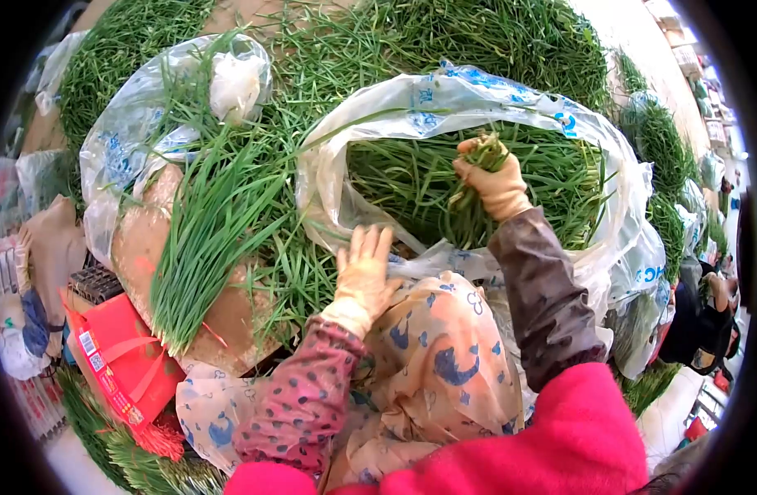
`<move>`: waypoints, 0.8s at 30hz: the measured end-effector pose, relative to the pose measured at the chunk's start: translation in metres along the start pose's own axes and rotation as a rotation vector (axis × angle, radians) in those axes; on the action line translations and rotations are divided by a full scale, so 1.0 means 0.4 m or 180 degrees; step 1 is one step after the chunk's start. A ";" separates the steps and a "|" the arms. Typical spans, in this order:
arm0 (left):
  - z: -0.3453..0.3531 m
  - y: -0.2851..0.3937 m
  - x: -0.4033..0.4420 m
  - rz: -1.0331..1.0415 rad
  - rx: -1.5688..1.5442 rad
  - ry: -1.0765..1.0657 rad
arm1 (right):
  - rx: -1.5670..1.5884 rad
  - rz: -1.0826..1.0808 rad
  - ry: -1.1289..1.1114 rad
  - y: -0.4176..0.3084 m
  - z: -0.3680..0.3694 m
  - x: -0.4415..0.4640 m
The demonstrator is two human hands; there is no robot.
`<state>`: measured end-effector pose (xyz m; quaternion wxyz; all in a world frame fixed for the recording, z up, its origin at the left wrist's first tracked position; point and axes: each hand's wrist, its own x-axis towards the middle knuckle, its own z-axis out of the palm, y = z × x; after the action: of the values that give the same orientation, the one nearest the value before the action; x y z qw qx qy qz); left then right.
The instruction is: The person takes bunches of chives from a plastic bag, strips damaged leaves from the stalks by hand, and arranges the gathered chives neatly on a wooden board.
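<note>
While the right hand [494,181] is clenched around the stems of a green bunch [487,151], holding it above the leaves in the plastic bag [510,89], its forearm reaches far from the right side. The left hand [364,279], flat with fingers spread, is at the bag's near left edge, beside the patterned cloth [453,346]; whether it grips plastic, I cannot tell.

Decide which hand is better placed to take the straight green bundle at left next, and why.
Probably the left hand: it looks empty, open and nearer that bundle. The right hand grips another bunch at the open bag.
</note>
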<state>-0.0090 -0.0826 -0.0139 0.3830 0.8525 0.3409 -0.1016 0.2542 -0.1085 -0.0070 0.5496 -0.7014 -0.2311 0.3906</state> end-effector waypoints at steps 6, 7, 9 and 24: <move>0.085 -0.090 -0.138 -0.0096 0.1001 -0.0608 | -0.0584 -0.0230 -0.1036 -0.210 0.022 -0.072; 0.072 -0.087 -0.139 -0.0079 0.1020 -0.0545 | -0.0596 -0.0593 -0.1329 -0.275 0.046 -0.097; 0.039 -0.068 -0.149 -0.0268 0.0615 -0.0794 | -0.0479 -0.1221 -0.1750 -0.394 0.091 -0.143; -0.176 0.084 -0.641 0.0590 -0.1885 -0.1773 | 0.0947 -0.0832 -0.1296 -0.521 0.390 -0.370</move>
<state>-0.1847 -0.1766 0.1654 0.6967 0.6726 0.1606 -0.1911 0.0639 -0.0678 0.2205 0.6345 -0.4844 -0.3654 0.4789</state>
